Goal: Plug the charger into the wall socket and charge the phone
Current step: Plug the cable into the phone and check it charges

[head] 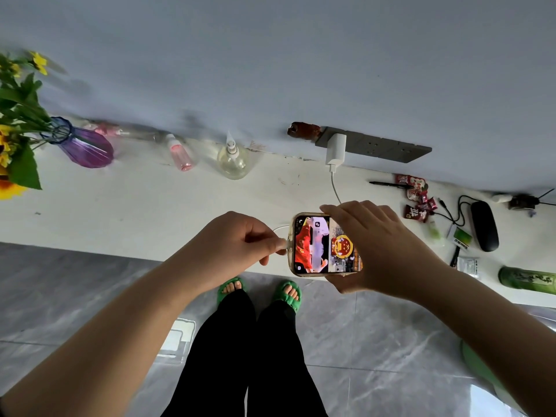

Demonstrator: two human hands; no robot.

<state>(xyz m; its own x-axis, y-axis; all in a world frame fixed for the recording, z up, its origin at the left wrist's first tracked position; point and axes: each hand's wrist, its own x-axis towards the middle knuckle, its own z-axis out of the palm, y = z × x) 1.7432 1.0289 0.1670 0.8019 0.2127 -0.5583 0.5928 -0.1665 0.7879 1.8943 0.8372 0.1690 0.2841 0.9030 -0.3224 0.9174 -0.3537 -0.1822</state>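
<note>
- White charger (336,149) sits seated in the grey wall socket (374,145), just above the back edge of the white counter (150,206). That part of the task looks done.
- White cable (335,188) drops from the charger, runs toward the near edge and passes behind the right hand; a short loop of it reappears just left of the phone.
- Phone (325,244) is held at the counter's near edge, screen lit, face up, in a clear case. Long axis runs left to right across the view, so its port end faces the left hand.
- Right hand (379,245) grips the phone from the right, fingers over the far edge, thumb under the near edge. A firm clamp, bracing the phone.
- Left hand (237,239) is closed in a pinch, thumb and forefinger on the cable's plug end, right at the phone's left short edge.
- Plug tip touches or is just entering the port; fingertips hide the joint, so I cannot tell whether it is fully seated.
- Key relation: plug and port lie on one line, along the phone's long axis. The left hand is the nearer hand to the port and would do the pushing, rightward; the right hand only resists.
- Judgement: last step in hand. Any tilt of the plug off that axis would jam it.
- No charging sign legible on screen.
</note>
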